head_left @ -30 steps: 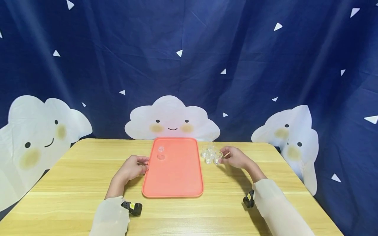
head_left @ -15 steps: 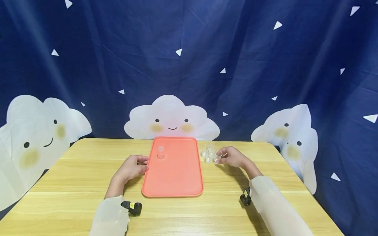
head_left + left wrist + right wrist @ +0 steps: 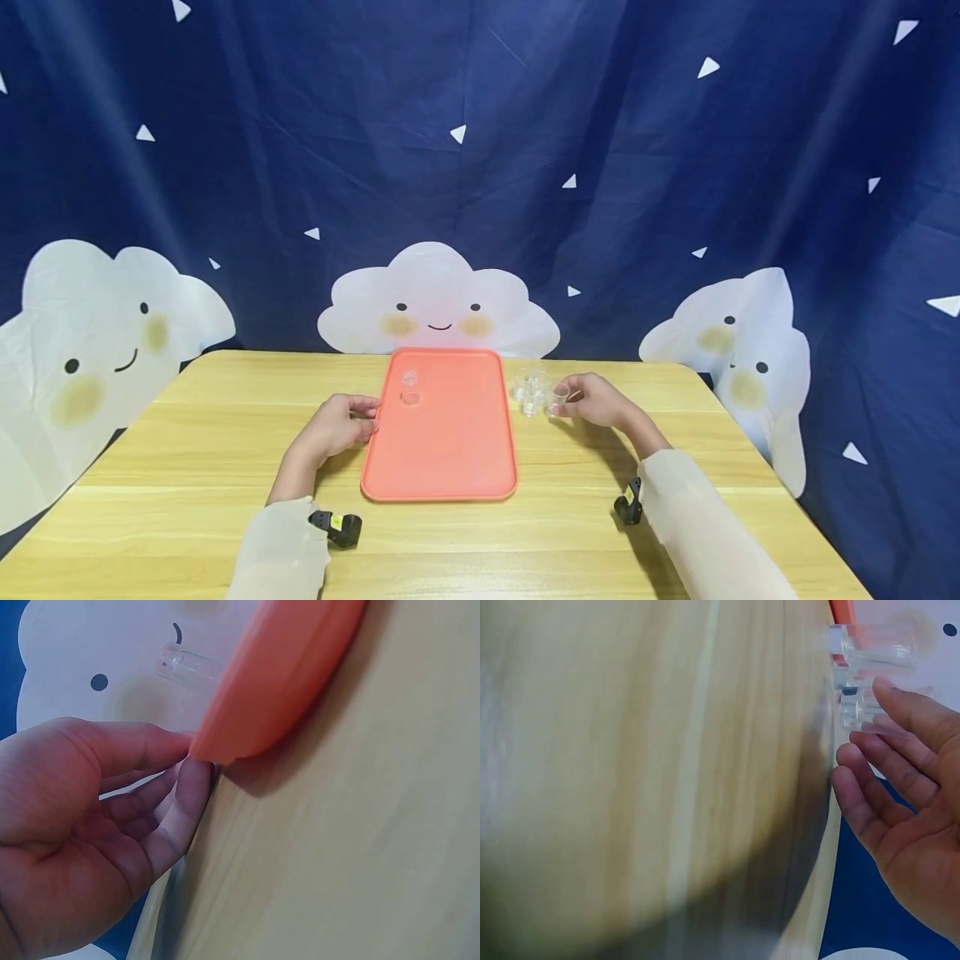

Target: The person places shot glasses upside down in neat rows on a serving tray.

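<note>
An orange-pink tray (image 3: 442,450) lies on the table with two small clear glasses on it, a far glass (image 3: 409,378) and a nearer glass (image 3: 411,399). My left hand (image 3: 335,427) pinches the tray's left rim; in the left wrist view the thumb and fingertips meet at the edge. To the right of the tray stand several small clear shot glasses (image 3: 530,406) in a tight group. My right hand (image 3: 600,401) holds the rightmost shot glass (image 3: 557,400) between thumb and fingers. The right wrist view shows the thumb (image 3: 907,709) across that glass, its remaining fingers loosely bent.
The wooden table (image 3: 585,542) extends around the tray on all sides. Behind its far edge hangs a dark blue curtain (image 3: 480,192) with smiling clouds and white triangles. A small black camera is worn on each wrist.
The right wrist has shifted slightly, and the glass in the right hand sits a touch farther from the group. My left hand and the tray stay in place.
</note>
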Motion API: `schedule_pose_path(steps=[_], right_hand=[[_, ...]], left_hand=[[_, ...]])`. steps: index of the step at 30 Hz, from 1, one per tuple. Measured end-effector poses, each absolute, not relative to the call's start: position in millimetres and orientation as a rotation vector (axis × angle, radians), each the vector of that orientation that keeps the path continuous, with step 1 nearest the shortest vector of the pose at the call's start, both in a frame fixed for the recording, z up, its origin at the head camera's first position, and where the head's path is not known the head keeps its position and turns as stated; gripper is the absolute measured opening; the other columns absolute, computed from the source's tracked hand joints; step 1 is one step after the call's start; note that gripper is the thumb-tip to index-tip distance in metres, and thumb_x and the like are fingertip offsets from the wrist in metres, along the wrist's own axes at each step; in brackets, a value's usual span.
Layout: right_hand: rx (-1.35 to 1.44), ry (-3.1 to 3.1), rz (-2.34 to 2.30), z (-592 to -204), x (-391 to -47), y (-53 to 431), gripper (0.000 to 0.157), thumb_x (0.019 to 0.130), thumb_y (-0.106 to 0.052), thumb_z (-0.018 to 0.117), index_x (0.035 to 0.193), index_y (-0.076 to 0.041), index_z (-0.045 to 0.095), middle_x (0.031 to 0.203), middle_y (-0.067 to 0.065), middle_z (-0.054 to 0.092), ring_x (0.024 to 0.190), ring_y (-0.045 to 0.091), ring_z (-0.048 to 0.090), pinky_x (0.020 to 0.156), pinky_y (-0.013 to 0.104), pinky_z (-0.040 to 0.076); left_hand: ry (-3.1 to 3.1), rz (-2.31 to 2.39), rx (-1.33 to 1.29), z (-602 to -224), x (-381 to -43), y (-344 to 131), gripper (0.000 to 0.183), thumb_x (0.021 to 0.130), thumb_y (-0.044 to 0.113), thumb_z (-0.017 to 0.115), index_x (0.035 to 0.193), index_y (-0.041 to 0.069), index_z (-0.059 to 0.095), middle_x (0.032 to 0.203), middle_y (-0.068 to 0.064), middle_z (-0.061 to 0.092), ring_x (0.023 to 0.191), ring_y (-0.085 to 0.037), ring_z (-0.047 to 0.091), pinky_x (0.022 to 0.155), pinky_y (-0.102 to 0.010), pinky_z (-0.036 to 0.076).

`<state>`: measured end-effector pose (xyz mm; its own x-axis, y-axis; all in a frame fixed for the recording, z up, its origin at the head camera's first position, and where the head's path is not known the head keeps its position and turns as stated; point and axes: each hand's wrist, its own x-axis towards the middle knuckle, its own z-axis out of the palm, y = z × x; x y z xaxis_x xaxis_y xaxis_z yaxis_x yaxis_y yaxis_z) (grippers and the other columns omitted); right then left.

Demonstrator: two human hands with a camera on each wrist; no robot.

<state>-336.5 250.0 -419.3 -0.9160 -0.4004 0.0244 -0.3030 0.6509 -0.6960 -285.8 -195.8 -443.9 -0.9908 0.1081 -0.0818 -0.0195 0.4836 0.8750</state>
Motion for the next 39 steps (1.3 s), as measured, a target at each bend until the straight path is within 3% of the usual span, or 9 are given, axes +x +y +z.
schedule_pose_path(steps=[8,17,25,39], right_hand=[[-0.593,2.775,-1.155,-414,-334,260,0.033,0.091,-0.013,0.076,0.114,0.008,0.067,0.111,0.018,0.071,0.101,0.029,0.07,0.091,0.043,0.056],[-0.586,2.823,-1.219,-404,-335,264,0.021,0.091,-0.009,0.075,0.107,0.003,0.067,0.104,0.015,0.072,0.094,0.025,0.071,0.079,0.03,0.057],[-0.643,2.911,-1.164,-382,-335,258,0.022,0.091,-0.012,0.077,0.107,0.0,0.069,0.114,0.015,0.073,0.096,0.026,0.073,0.086,0.041,0.057],[-0.781,2.866,-1.142,-353,-337,226,0.021,0.091,-0.01,0.075,0.107,-0.001,0.067,0.094,0.008,0.074,0.084,0.017,0.07,0.072,0.03,0.057]], left_hand=[[2.593,1.53,0.077,-444,-287,-195,0.042,0.09,-0.007,0.064,0.131,-0.009,0.062,0.114,-0.018,0.069,0.091,-0.021,0.066,0.075,-0.033,0.061],[2.608,1.519,0.105,-444,-286,-196,0.042,0.089,-0.007,0.064,0.131,-0.01,0.062,0.113,-0.018,0.069,0.09,-0.021,0.067,0.075,-0.034,0.061],[2.601,1.525,0.09,-444,-287,-196,0.042,0.09,-0.006,0.064,0.132,-0.01,0.061,0.115,-0.019,0.069,0.091,-0.021,0.068,0.076,-0.034,0.061],[2.612,1.53,0.127,-448,-288,-197,0.041,0.09,-0.007,0.064,0.13,-0.01,0.063,0.112,-0.017,0.07,0.092,-0.021,0.067,0.075,-0.033,0.061]])
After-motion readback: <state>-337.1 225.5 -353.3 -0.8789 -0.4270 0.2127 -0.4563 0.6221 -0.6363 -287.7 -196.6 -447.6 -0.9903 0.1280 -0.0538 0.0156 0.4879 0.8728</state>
